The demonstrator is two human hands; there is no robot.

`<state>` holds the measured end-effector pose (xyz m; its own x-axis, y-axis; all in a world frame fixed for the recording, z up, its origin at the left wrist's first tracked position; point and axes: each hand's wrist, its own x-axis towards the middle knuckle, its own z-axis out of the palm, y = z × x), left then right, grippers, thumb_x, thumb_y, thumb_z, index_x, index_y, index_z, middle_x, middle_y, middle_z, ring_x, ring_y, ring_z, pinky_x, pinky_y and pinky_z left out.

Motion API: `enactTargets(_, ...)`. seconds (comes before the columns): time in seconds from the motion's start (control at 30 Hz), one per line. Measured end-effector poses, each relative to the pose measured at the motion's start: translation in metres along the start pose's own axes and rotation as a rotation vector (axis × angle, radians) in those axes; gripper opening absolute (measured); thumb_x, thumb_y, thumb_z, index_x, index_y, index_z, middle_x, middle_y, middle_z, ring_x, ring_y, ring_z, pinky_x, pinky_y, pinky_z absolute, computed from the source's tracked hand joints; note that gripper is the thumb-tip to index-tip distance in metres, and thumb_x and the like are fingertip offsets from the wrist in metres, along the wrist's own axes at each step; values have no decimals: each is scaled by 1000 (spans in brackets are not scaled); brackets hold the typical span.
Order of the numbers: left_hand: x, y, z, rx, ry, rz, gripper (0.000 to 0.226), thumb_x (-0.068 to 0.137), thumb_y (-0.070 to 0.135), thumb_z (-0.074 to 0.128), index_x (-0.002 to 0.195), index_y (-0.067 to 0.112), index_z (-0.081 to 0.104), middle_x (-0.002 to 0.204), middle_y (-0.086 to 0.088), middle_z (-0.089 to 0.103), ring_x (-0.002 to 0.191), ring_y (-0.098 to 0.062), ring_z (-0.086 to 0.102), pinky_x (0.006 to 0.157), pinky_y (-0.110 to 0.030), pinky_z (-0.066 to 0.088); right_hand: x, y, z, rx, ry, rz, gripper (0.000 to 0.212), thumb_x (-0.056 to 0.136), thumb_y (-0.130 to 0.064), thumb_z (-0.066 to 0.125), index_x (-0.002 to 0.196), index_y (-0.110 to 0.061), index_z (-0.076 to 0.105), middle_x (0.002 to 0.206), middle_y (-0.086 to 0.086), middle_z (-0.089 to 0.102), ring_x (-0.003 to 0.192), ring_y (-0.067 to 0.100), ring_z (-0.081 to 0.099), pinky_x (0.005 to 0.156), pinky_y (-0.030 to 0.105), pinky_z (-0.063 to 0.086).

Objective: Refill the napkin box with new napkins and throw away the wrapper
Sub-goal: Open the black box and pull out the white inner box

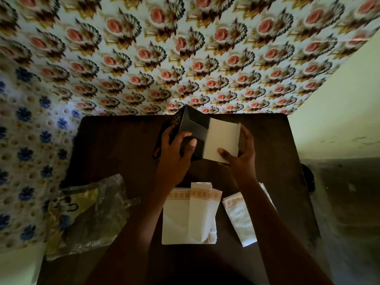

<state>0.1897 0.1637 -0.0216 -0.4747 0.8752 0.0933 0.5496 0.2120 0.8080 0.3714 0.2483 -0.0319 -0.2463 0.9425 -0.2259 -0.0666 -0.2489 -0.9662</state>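
Napkins (190, 212) are lying nearest on the table (115, 145), just behind them both hands are holding the box (197, 130) open, left hand (174, 153) gripping its dark side, right hand (240, 153) pinching the pale flap, which should be kept wide for loading, while the wrapper (90, 214) is waiting at left.

Dark table (115, 145) bears napkins (189, 214) and crumpled wrapper (90, 214).
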Motion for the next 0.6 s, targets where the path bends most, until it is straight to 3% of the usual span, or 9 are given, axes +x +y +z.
enactTargets(0.1,6,9,-8,-28,38,-72,48,96,58,48,126,24,62,144,-6,43,124,-20,54,97,-32,55,1,3,3,15,-39,12,98,76,0,80,147,-42,28,148,3,37,121,28,56,71,49,62)
enactTargets(0.17,11,14,-13,-56,58,-119,32,99,48,52,105,20,66,132,-10,51,111,-17,59,84,-11,50,1,6,6,26,-50,34,101,75,-1,81,147,-47,26,149,3,36,122,29,55,73,55,61)
enactTargets(0.2,14,15,-14,-89,92,-165,27,99,43,54,87,20,63,121,-10,56,101,-15,61,75,-7,47,1,8,7,38,-47,55,102,76,-2,81,147,-48,26,148,4,37,122,29,56,73,56,61)
enactTargets(0.3,22,5,-18,-158,182,-319,43,95,41,64,65,10,62,101,0,64,85,-9,63,66,-10,44,4,15,10,11,-26,110,97,78,-7,81,147,-46,25,143,2,43,117,24,58,72,52,62)
enactTargets(0.37,25,-7,-20,-129,192,-313,37,87,33,74,63,7,66,105,-3,72,87,-12,68,65,-17,51,11,23,14,-98,-15,146,92,79,-14,82,148,-41,28,141,2,48,116,23,58,71,50,63)
enactTargets(0.43,26,-14,-23,-131,183,-244,32,78,21,82,56,12,60,91,-1,73,87,-15,69,72,-34,58,19,27,20,-236,-38,169,84,81,-21,80,148,-34,32,136,4,56,111,23,63,74,49,63)
enactTargets(0.5,26,-16,-29,-150,125,-179,23,71,21,87,64,20,65,92,3,71,94,-15,69,77,-40,59,27,31,26,-403,-106,125,75,82,-29,78,146,-27,39,130,5,64,110,25,67,77,45,63)
enactTargets(0.6,23,-23,-42,-191,-6,-111,32,68,31,88,97,27,74,126,2,66,113,-15,66,82,-36,61,34,26,32,-647,-121,-17,78,79,-35,80,145,-23,41,138,4,56,128,23,52,102,46,50)
